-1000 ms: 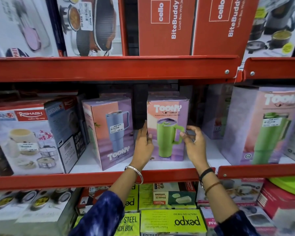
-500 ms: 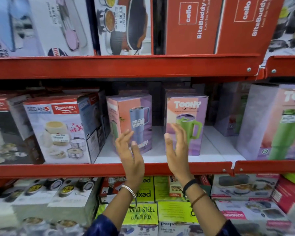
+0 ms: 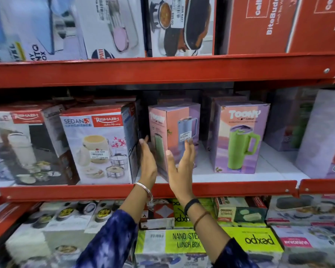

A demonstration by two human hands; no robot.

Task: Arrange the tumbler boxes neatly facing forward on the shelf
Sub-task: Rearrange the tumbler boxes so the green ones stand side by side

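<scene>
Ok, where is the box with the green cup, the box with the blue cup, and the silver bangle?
Green cup box (image 3: 240, 140), head view, on the printed green cup.
Blue cup box (image 3: 180, 128), head view, on its front face beside the price sticker.
Silver bangle (image 3: 144, 187), head view, on the band around the left wrist.

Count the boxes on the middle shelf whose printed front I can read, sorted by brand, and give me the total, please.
Toony tumbler boxes: 2, the blue-mug box turned at an angle between the left hand and right hand, and the green-mug box facing forward.
Rishabh lunch-pack boxes: 2, the Sedan-3 box and the blurred box at far left.
Total: 4. More boxes behind and at right are too blurred to name.
</scene>
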